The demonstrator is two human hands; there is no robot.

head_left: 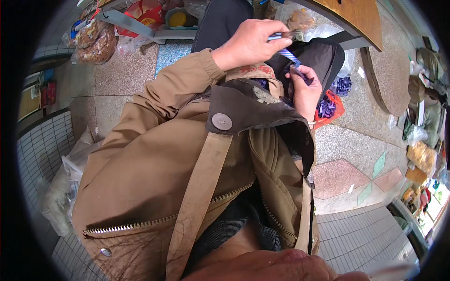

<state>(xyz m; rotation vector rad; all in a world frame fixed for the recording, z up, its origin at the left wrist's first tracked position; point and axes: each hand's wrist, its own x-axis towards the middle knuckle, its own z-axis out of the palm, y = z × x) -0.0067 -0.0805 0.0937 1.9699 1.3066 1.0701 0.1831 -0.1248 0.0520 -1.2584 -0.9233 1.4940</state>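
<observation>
My left hand point(255, 41) reaches out from a brown sleeve, thumb and fingers pinched on a narrow blue-and-white striped strip point(288, 55). A small dark tip, too blurred to name, shows just past its fingers. Lower and to the right, my right hand point(307, 91) is closed, with a dark purple piece point(303, 76) in its fingertips. The strip's lower end meets the purple piece there; how they join cannot be made out. Both hands are above my lap, beyond the dark apron bib point(253, 105). Beside my right hand, a red bag point(333, 114) holds several purple pieces point(326, 107).
A wooden table point(349, 18) edges in at the top right. At the upper left stands a grey frame point(126, 23) next to a clear bag of brown stuff point(95, 43). A curved board point(385, 79) lies right of my legs. Assorted bags point(422, 157) line the far right.
</observation>
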